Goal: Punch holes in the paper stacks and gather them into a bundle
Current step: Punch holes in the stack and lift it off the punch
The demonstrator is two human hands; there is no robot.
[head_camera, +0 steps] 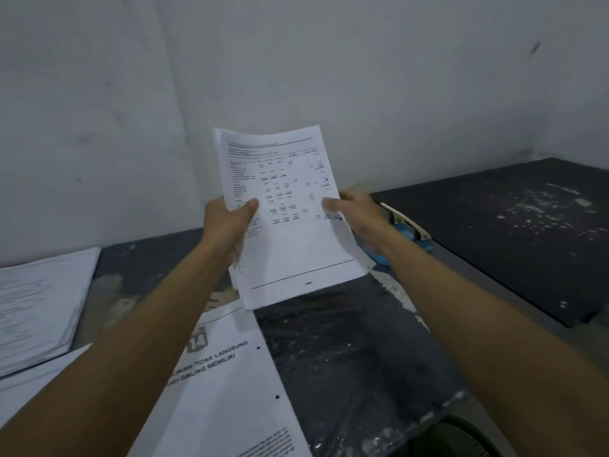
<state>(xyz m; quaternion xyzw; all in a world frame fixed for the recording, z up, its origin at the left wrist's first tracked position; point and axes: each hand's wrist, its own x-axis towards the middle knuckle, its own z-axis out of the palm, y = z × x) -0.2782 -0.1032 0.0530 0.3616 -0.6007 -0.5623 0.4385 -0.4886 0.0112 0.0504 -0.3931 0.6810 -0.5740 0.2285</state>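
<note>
I hold a thin stack of printed sheets [290,232] up in the air above the dark table, its printed face towards me. My left hand [229,225] grips its left edge, thumb on the front. My right hand [357,214] pinches the right edge, where a punched hole shows by the thumb. A blue hole punch [407,234] with a pale lever sits on the table behind my right wrist, partly hidden. Below my arms lies a punched stack [230,384] with two holes along its right edge.
Another thick pile of printed paper [36,305] lies at the left of the stained dark table [356,351]. A black board [514,232] covers the right side. Grey walls close in behind. A dark green round object [458,438] sits at the bottom edge.
</note>
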